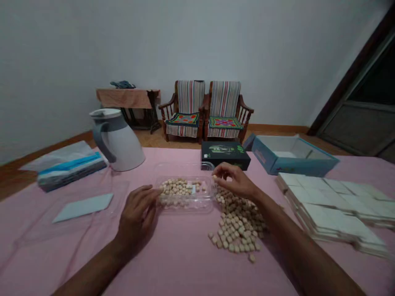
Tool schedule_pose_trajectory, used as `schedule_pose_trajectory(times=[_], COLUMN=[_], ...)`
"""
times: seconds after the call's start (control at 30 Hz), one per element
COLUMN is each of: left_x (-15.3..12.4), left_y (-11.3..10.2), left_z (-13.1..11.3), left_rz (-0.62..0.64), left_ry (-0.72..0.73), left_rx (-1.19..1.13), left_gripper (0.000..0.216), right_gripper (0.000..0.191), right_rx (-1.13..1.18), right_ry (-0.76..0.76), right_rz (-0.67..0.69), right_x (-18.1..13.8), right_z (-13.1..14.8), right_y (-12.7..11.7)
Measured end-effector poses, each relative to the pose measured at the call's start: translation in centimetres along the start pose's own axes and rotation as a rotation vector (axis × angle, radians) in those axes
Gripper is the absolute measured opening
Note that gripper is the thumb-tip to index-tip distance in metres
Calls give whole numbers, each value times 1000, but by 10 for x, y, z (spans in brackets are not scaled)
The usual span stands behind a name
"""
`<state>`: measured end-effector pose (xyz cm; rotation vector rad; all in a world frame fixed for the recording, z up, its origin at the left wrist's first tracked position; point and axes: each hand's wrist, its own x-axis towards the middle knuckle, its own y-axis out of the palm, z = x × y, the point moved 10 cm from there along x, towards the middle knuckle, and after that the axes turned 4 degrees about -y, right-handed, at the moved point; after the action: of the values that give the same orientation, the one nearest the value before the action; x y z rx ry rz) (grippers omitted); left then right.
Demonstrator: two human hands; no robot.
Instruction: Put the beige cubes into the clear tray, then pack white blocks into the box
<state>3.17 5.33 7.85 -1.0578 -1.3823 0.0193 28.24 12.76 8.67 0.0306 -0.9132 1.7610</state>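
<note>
A clear plastic box (pixel 185 209) lies on the pink tablecloth, holding many small, pale wooden cubes (pixel 175 187) and a small white label. My left hand (pixel 137 213) grips the box's left edge, fingers on its rim and thumb low against the side. Above the box's right end, my right hand (pixel 233 180) pinches a small wooden cube (pixel 214 176) between thumb and fingertips. A heap of loose wooden cubes (pixel 237 226) spreads on the cloth below my right hand and forearm, which hide part of it.
Left are a white-grey jug (pixel 123 144), a tissue pack (pixel 72 166) and a clear lid with a white card (pixel 83 207). Behind the box sits a black box (pixel 225 154). Right are a blue open box (pixel 296 166) and stacked pale square boards (pixel 330 205). Two chairs (pixel 191 98) stand beyond.
</note>
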Motion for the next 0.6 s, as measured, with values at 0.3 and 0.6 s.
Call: schedule_pose_trajectory(times=[0.3,0.6], left_x=[1,2], left_y=[2,0], left_z=[-1,0], left_rz=[-1,-13], left_ry=[7,-9], left_rx=[-22,-40], left_gripper=[30,30], right_gripper=[10,11], right_rx=[-34,-19], right_ry=[-42,-21], right_rz=[80,77], right_x=[-4,-4], right_z=[6,6], right_y=[7,7])
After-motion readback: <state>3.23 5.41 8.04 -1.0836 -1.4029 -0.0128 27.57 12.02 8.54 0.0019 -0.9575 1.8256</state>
